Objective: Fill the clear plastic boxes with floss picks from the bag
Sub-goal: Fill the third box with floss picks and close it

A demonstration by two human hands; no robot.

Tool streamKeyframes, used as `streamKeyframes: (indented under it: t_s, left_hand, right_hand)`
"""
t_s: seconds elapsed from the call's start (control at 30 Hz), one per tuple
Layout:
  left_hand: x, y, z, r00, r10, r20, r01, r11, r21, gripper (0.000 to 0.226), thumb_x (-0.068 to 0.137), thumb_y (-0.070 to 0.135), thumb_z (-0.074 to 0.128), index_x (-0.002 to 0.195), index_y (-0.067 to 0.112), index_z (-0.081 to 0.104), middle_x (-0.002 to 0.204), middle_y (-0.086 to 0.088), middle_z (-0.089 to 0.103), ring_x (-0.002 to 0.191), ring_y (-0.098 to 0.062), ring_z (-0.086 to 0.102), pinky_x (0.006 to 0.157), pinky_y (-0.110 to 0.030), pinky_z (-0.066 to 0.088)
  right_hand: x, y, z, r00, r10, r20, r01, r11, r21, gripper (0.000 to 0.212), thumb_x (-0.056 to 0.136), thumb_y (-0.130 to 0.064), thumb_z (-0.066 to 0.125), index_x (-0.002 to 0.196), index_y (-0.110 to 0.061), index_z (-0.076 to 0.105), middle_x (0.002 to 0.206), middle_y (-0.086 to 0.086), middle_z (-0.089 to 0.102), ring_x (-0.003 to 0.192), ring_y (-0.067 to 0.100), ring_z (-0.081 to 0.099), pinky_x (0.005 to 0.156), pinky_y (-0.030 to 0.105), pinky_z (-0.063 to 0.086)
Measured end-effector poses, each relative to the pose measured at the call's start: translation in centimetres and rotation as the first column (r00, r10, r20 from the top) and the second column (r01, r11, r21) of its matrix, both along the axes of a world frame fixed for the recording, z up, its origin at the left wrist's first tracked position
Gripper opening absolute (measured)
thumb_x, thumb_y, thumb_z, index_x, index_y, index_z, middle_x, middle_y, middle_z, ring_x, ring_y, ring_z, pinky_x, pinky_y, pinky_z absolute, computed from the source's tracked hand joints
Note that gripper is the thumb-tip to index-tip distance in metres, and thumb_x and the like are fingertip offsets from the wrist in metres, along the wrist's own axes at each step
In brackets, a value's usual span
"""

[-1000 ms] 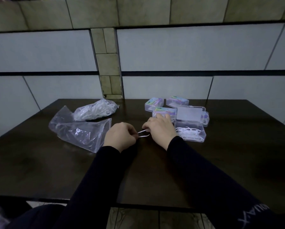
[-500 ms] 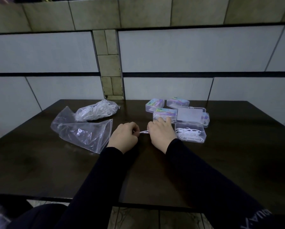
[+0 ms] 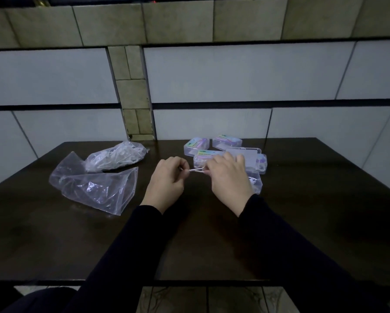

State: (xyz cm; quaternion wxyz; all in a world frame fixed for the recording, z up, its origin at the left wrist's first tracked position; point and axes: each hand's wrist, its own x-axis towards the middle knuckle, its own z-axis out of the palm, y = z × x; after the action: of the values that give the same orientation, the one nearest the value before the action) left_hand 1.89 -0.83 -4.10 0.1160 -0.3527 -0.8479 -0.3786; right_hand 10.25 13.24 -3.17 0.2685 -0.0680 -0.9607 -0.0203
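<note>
my left hand (image 3: 167, 180) and my right hand (image 3: 229, 178) were up over the dark table (image 3: 302, 233), close together, with a white floss pick (image 3: 196, 170) stretched between them. the left fingers were curled in and pinched one end of it; the right fingers were curled over the other end and gripped it too, with the back of that hand toward me. the pick was off the table, roughly level.

just past my right hand stood the open clear box (image 3: 257, 185), mostly hidden by that hand, with a few white picks showing inside it near its right end. its lid (image 3: 246, 155) lay behind it, leaning on the closed boxes (image 3: 197, 145) with coloured labels, clustered at the back of the table.

to my left lay the bag (image 3: 117, 155) bunched up with white picks in it, near the far edge. in front of it, closer to me, a flat clear bag (image 3: 94, 188) lay spread out, and i could not tell whether anything was in it.
</note>
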Motion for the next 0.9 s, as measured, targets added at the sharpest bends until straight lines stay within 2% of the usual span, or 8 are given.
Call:
streamKeyframes:
  t_s: [0.1, 0.23, 0.43, 0.53, 0.67, 0.8, 0.9]
  left_hand:
    - [0.7, 1.8, -0.1, 0.999, -0.008, -0.042, 0.008, 1.0, 0.003, 0.007, 0.092, 0.018, 0.057, 0.092, 0.025, 0.058, 0.094, 0.01, 0.054, 0.092, -0.009, 0.046, 0.08, -0.026, 0.042]
    - [1.6, 4.6, -0.6, 0.997, 0.001, -0.075, 0.001, 1.0, 0.023, 0.004, 0.092, 0.024, 0.058, 0.094, 0.027, 0.06, 0.096, 0.011, 0.056, 0.092, -0.01, 0.047, 0.08, -0.027, 0.044]
    - [2.3, 7.5, -1.0, 1.0, -0.012, -0.017, 0.012, 0.999, 0.05, 0.005, 0.092, 0.024, 0.059, 0.093, 0.024, 0.064, 0.097, 0.008, 0.06, 0.093, -0.01, 0.048, 0.08, -0.026, 0.043]
    - [2.1, 8.2, -1.2, 1.0, -0.021, -0.013, 0.021, 0.999, 0.05, 0.007, 0.092, 0.021, 0.058, 0.092, 0.024, 0.064, 0.098, 0.008, 0.059, 0.092, -0.009, 0.049, 0.08, -0.025, 0.044]
    - [1.6, 8.9, -1.3, 0.999, -0.039, -0.011, 0.039, 0.999, 0.007, 0.006, 0.093, 0.025, 0.057, 0.089, 0.028, 0.06, 0.098, 0.009, 0.058, 0.089, -0.009, 0.05, 0.079, -0.026, 0.047]
    - [1.3, 9.5, -1.2, 0.997, -0.041, -0.071, 0.037, 0.998, -0.048, 0.008, 0.094, 0.023, 0.055, 0.091, 0.03, 0.058, 0.095, 0.009, 0.057, 0.089, -0.011, 0.05, 0.078, -0.029, 0.048]
    - [1.0, 10.0, -1.2, 0.993, -0.034, -0.116, 0.025, 0.997, -0.075, 0.006, 0.094, 0.024, 0.056, 0.094, 0.028, 0.06, 0.095, 0.008, 0.057, 0.088, -0.01, 0.049, 0.078, -0.03, 0.049]
  right_hand:
    - [1.4, 2.0, 0.2, 0.999, -0.042, -0.016, 0.041, 0.999, -0.01, 0.016, 0.098, -0.026, 0.049, 0.112, -0.026, 0.057, 0.11, -0.006, 0.056, 0.106, 0.015, 0.045, 0.085, 0.034, 0.026]
    - [2.7, 4.7, -0.2, 0.988, -0.138, -0.065, 0.139, 0.99, -0.002, 0.017, 0.098, -0.026, 0.048, 0.11, -0.027, 0.061, 0.107, -0.006, 0.06, 0.104, 0.018, 0.048, 0.086, 0.036, 0.026]
    - [3.0, 7.0, -0.6, 0.978, -0.206, -0.03, 0.204, 0.977, -0.058, 0.021, 0.1, -0.033, 0.044, 0.111, -0.03, 0.062, 0.11, -0.008, 0.062, 0.104, 0.017, 0.047, 0.083, 0.036, 0.023]
    - [3.2, 7.8, -0.9, 0.981, -0.191, -0.028, 0.187, 0.978, -0.089, 0.021, 0.099, -0.035, 0.047, 0.107, -0.031, 0.065, 0.108, -0.012, 0.065, 0.103, 0.015, 0.047, 0.08, 0.035, 0.02]
    - [3.2, 8.8, -0.9, 0.989, -0.147, 0.008, 0.146, 0.978, -0.15, 0.017, 0.095, -0.038, 0.054, 0.104, -0.033, 0.067, 0.103, -0.014, 0.066, 0.102, 0.011, 0.048, 0.084, 0.034, 0.023]
    - [3.1, 9.6, -1.1, 0.993, -0.12, -0.002, 0.117, 0.965, -0.235, 0.018, 0.089, -0.04, 0.062, 0.104, -0.031, 0.066, 0.089, -0.015, 0.063, 0.097, 0.008, 0.049, 0.081, 0.03, 0.021]
    - [3.0, 10.3, -1.3, 0.995, -0.096, -0.02, 0.085, 0.952, -0.293, 0.018, 0.087, -0.039, 0.065, 0.104, -0.032, 0.066, 0.085, -0.017, 0.064, 0.09, 0.004, 0.048, 0.081, 0.029, 0.023]
